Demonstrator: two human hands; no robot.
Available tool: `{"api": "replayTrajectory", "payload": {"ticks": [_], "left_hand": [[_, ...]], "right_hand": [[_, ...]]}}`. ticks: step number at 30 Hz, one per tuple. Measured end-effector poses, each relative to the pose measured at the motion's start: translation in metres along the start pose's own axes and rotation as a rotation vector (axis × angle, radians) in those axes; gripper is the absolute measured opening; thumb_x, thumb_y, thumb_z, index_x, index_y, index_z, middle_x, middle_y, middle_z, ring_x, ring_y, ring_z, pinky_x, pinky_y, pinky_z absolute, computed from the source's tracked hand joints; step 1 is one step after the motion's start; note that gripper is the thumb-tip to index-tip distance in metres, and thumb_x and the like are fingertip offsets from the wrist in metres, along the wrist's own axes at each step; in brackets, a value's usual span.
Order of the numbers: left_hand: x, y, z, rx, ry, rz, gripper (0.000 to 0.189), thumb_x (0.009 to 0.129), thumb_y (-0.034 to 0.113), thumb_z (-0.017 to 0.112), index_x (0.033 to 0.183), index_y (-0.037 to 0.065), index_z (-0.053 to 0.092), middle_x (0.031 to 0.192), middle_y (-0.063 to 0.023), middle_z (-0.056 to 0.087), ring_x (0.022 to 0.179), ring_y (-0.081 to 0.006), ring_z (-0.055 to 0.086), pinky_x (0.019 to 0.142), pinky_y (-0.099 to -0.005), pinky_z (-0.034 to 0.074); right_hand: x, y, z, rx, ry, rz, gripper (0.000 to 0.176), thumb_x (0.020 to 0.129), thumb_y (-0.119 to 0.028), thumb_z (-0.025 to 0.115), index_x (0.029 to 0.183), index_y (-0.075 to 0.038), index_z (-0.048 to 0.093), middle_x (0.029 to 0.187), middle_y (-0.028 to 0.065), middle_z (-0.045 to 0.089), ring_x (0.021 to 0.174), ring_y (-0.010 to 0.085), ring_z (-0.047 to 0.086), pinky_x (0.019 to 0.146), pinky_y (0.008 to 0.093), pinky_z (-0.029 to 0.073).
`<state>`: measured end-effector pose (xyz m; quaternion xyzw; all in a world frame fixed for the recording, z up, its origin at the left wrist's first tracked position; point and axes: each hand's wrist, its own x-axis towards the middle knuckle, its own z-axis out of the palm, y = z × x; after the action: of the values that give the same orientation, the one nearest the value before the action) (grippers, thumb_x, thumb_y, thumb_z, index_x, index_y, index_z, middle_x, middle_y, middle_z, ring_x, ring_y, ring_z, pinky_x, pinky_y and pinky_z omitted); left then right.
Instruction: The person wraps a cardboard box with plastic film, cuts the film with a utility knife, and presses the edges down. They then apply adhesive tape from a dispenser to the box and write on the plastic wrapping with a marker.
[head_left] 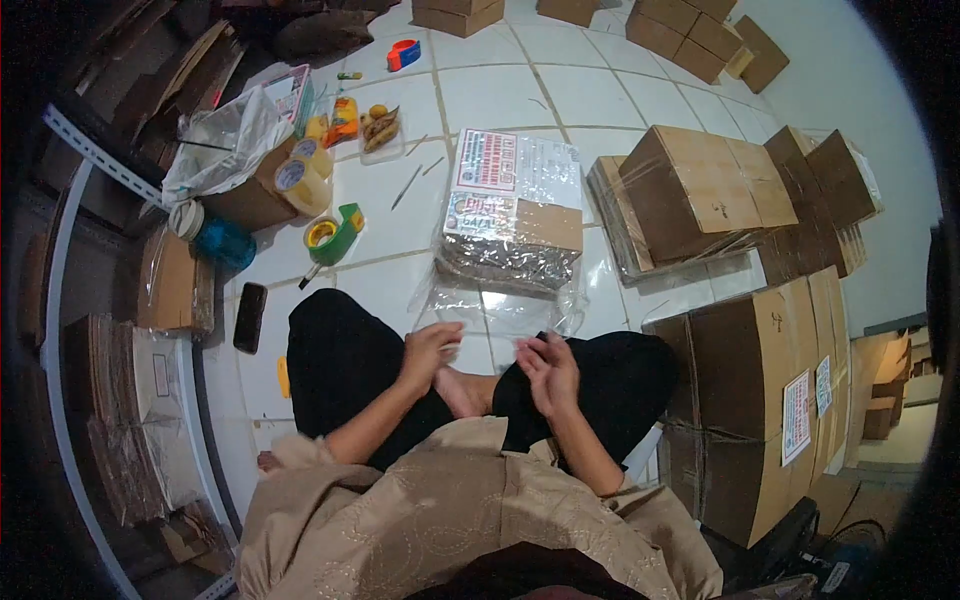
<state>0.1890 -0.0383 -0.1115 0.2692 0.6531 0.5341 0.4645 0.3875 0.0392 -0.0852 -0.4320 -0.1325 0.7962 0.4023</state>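
A cardboard box [548, 228] stands on the floor before my crossed legs, with printed red-and-white labels [485, 160] on its top. Clear plastic wrap [470, 305] covers it and spreads loosely toward me. At the near edge of that film, my left hand [430, 355] is closed, its fingertips pinching the plastic; motion blurs them slightly. My right hand [548, 372] is at the film's other near corner, palm partly up, with curled fingers that seem pinched on the edge. A gap separates both hands from the box itself.
Left on the floor are a green tape dispenser [337, 235], tape rolls [303, 182], a cutter [407, 187], a phone [250, 317] and a blue jar [225, 240]. Large cartons [750, 400] and stacked boxes [700, 195] stand right. A metal shelf [75, 330] edges the left.
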Motion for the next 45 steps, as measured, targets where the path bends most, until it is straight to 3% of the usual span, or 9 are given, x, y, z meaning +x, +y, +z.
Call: {"api": "replayTrajectory", "payload": {"ticks": [3, 5, 8, 11, 20, 25, 28, 34, 45], "left_hand": [[0.035, 0.021, 0.025, 1.200, -0.145, 0.502, 0.040, 0.072, 0.008, 0.056, 0.112, 0.002, 0.052, 0.115, -0.0176, 0.050, 0.112, -0.0336, 0.043, 0.096, -0.0434, 0.032], [0.063, -0.013, 0.018, 1.414, -0.080, 0.708, 0.042, 0.074, 0.009, 0.053, 0.115, 0.003, 0.049, 0.121, -0.0188, 0.044, 0.117, -0.0343, 0.038, 0.099, -0.0444, 0.027], [0.085, -0.037, -0.009, 1.527, -0.150, 0.923, 0.047, 0.079, 0.015, 0.045, 0.125, 0.008, 0.041, 0.133, -0.0205, 0.031, 0.128, -0.0330, 0.023, 0.105, -0.0472, 0.014], [0.078, -0.031, -0.040, 1.700, -0.100, 0.610, 0.048, 0.080, 0.017, 0.045, 0.128, 0.012, 0.039, 0.136, -0.0204, 0.027, 0.129, -0.0309, 0.020, 0.105, -0.0456, 0.013], [0.048, -0.018, -0.067, 1.764, -0.218, 0.637, 0.046, 0.082, 0.018, 0.041, 0.127, 0.013, 0.041, 0.135, -0.0221, 0.028, 0.128, -0.0298, 0.024, 0.106, -0.0386, 0.014], [0.024, -0.014, -0.067, 1.794, -0.186, 0.719, 0.032, 0.081, 0.017, 0.043, 0.108, 0.007, 0.057, 0.112, -0.0237, 0.052, 0.110, -0.0323, 0.048, 0.098, -0.0391, 0.031], [-0.015, 0.083, -0.042, 1.407, -0.551, -0.014, 0.022, 0.077, 0.019, 0.052, 0.089, 0.003, 0.063, 0.087, -0.0192, 0.062, 0.085, -0.0308, 0.060, 0.086, -0.0384, 0.042], [0.005, 0.075, -0.036, 0.920, 0.351, 0.787, 0.022, 0.068, 0.020, 0.068, 0.062, 0.005, 0.052, 0.054, -0.0062, 0.049, 0.050, -0.0265, 0.049, 0.059, -0.0344, 0.042], [0.076, 0.070, -0.008, -0.308, 0.102, -0.110, 0.052, 0.078, 0.051, 0.055, 0.078, -0.001, 0.057, 0.061, -0.0094, 0.059, 0.050, -0.0167, 0.059, 0.045, -0.0245, 0.047]], "right_hand": [[0.039, 0.011, 0.026, -0.597, -0.359, 0.023, 0.039, 0.083, -0.022, 0.053, 0.115, -0.003, 0.041, 0.106, 0.0192, 0.051, 0.101, 0.0317, 0.051, 0.083, 0.0403, 0.045], [0.072, 0.014, 0.029, -1.994, -0.408, -0.623, 0.043, 0.080, -0.024, 0.054, 0.116, -0.002, 0.044, 0.116, 0.0216, 0.046, 0.109, 0.0338, 0.045, 0.092, 0.0417, 0.038], [0.128, 0.007, -0.028, -2.368, -0.426, -1.049, 0.070, 0.074, -0.035, 0.059, 0.131, -0.007, 0.029, 0.134, 0.0200, 0.028, 0.125, 0.0357, 0.024, 0.101, 0.0561, 0.014], [0.101, -0.021, -0.027, -2.672, -0.384, -0.432, 0.080, 0.070, -0.044, 0.061, 0.136, -0.024, 0.020, 0.143, 0.0128, 0.010, 0.131, 0.0367, 0.008, 0.100, 0.0591, 0.005], [0.073, -0.044, -0.021, -2.625, -0.393, 0.059, 0.059, 0.084, -0.040, 0.043, 0.136, -0.037, 0.015, 0.144, 0.0109, 0.005, 0.132, 0.0357, 0.004, 0.098, 0.0597, 0.015], [0.032, -0.068, -0.025, -2.625, -0.539, -0.050, 0.040, 0.084, -0.038, 0.048, 0.114, -0.014, 0.054, 0.125, 0.0168, 0.043, 0.113, 0.0313, 0.044, 0.087, 0.0479, 0.038], [0.000, -0.083, -0.012, -2.259, -0.597, -0.451, 0.028, 0.083, -0.029, 0.052, 0.100, -0.008, 0.061, 0.104, 0.0146, 0.057, 0.093, 0.0306, 0.055, 0.081, 0.0405, 0.042], [0.005, -0.083, 0.057, -1.651, -0.440, -1.086, 0.030, 0.075, -0.006, 0.055, 0.105, -0.003, 0.055, 0.105, 0.0144, 0.056, 0.097, 0.0306, 0.054, 0.088, 0.0393, 0.039], [0.086, -0.052, 0.164, -1.950, -0.770, -1.277, 0.043, 0.087, -0.029, 0.042, 0.128, -0.014, 0.040, 0.138, 0.0121, 0.028, 0.129, 0.0297, 0.020, 0.103, 0.0481, 0.016]]}}
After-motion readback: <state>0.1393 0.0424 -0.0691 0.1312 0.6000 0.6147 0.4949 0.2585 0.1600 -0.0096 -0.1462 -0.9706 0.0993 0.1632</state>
